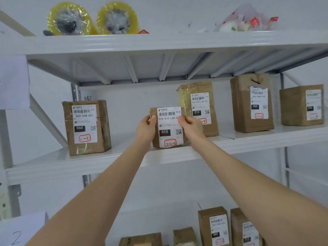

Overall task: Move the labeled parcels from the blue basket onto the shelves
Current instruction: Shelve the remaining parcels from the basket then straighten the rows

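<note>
Both hands, the left hand (145, 127) and right hand (191, 127), pinch the small stiff brown parcel (168, 127) by its upper side edges between their fingertips, standing it on the middle shelf (124, 157); it seems light, so gripping the edges suffices.

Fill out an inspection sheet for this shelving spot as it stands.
Surface: white metal middle shelf, with four other parcels standing on it.
Job's things: parcel 3-2-3, upright at the shelf's front edge, label facing out; blue basket not in view.
Clutter: two yellow tape rolls and a plastic bag on the top shelf.
Grippers: left hand and right hand hold parcel 3-2-3 by its sides.
Cables: nothing seen.
Surroundings: more parcels below; paper sheets at left.
</note>
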Action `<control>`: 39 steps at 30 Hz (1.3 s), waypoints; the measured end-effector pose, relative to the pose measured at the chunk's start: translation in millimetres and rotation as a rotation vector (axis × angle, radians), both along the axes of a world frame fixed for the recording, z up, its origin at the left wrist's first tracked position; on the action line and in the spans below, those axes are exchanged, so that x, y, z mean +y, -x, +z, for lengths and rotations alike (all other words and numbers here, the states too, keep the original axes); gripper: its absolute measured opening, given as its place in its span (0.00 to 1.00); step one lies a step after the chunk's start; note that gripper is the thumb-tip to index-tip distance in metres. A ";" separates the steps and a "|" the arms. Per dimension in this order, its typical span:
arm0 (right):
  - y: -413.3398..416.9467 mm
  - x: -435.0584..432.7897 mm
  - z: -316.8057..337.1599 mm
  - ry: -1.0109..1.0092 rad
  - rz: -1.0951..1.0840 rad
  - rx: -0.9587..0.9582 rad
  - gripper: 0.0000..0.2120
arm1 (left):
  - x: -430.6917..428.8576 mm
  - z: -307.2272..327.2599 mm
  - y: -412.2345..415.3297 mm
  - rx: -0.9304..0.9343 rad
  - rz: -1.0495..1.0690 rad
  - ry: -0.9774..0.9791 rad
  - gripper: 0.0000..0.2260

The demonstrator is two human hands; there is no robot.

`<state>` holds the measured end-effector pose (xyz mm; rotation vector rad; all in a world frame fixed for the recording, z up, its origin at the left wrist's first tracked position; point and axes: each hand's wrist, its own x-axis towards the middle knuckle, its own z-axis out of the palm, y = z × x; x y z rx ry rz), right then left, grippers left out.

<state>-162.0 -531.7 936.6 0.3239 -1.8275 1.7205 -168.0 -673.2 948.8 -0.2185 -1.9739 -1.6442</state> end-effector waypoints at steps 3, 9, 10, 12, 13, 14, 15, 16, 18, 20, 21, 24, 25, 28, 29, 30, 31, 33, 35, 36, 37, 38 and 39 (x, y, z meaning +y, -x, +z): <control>0.4 1.7 -2.6 -0.023 -0.012 -0.027 0.11 | 2.4 -0.2 -0.7 -0.022 -0.006 0.042 0.17; -1.6 5.0 -6.8 -0.132 -0.162 0.023 0.18 | 3.9 3.2 -6.3 -0.118 0.083 0.127 0.26; -1.2 5.2 -7.8 -0.138 -0.193 0.029 0.18 | 4.1 3.3 -7.6 -0.123 0.106 0.137 0.27; 0.9 4.7 -10.1 -0.184 -0.227 0.012 0.17 | 4.6 2.5 -10.6 -0.124 0.120 0.141 0.25; 2.8 3.9 -11.6 -0.220 -0.235 -0.004 0.14 | 4.7 1.3 -11.4 -0.125 0.116 0.139 0.23; 4.1 3.1 -13.2 -0.250 -0.239 -0.014 0.11 | 5.0 0.0 -12.3 -0.122 0.113 0.138 0.21; 5.4 2.7 -14.2 -0.268 -0.246 -0.013 0.08 | 5.2 -1.3 -13.2 -0.114 0.115 0.141 0.19; 6.2 2.8 -14.9 -0.280 -0.260 -0.008 0.05 | 5.2 -2.5 -13.4 -0.107 0.122 0.149 0.18; 5.4 3.5 -14.7 -0.303 -0.291 0.000 0.05 | 4.0 -3.8 -13.1 -0.092 0.135 0.164 0.17; 5.7 4.0 -14.1 -0.329 -0.317 -0.009 0.09 | 2.1 -4.2 -12.2 -0.090 0.129 0.166 0.16; 6.4 4.1 -14.3 -0.338 -0.329 -0.015 0.12 | 1.1 -4.4 -11.7 -0.094 0.119 0.168 0.16; 8.0 3.3 -15.7 -0.330 -0.331 -0.024 0.13 | -1.7 -4.1 -10.0 -0.100 0.092 0.197 0.17; 8.5 3.1 -15.7 -0.326 -0.323 -0.025 0.12 | -2.5 -3.4 -9.3 -0.096 0.093 0.207 0.18; 9.0 3.9 -12.9 -0.325 -0.313 -0.043 0.13 | -3.7 0.3 -6.1 -0.110 0.094 0.222 0.19; 9.5 4.1 -11.2 -0.325 -0.307 -0.050 0.15 | -3.8 1.4 -4.3 -0.117 0.091 0.222 0.20; 10.2 4.2 -9.8 -0.322 -0.296 -0.056 0.16 | -4.1 2.5 -3.0 -0.124 0.092 0.225 0.20; 11.0 4.2 -8.4 -0.321 -0.286 -0.060 0.16 | -4.6 3.2 -1.0 -0.128 0.095 0.230 0.20; 13.1 4.2 -6.8 -0.324 -0.268 -0.069 0.16 | -5.3 4.0 3.0 -0.130 0.101 0.237 0.20; 15.7 4.5 -6.0 -0.318 -0.238 -0.082 0.13 | -5.9 4.1 7.1 -0.132 0.113 0.238 0.20; 16.8 4.2 -5.2 -0.317 -0.228 -0.083 0.14 | -6.4 4.4 9.2 -0.134 0.117 0.241 0.20; 18.2 3.8 -4.7 -0.314 -0.220 -0.084 0.15 | -7.0 4.4 11.7 -0.135 0.119 0.243 0.20; 19.8 3.5 -4.3 -0.309 -0.211 -0.086 0.17 | -7.3 4.8 13.5 -0.139 0.119 0.243 0.20; 21.7 3.0 -3.6 -0.302 -0.202 -0.088 0.18 | -7.4 5.2 15.2 -0.143 0.117 0.243 0.20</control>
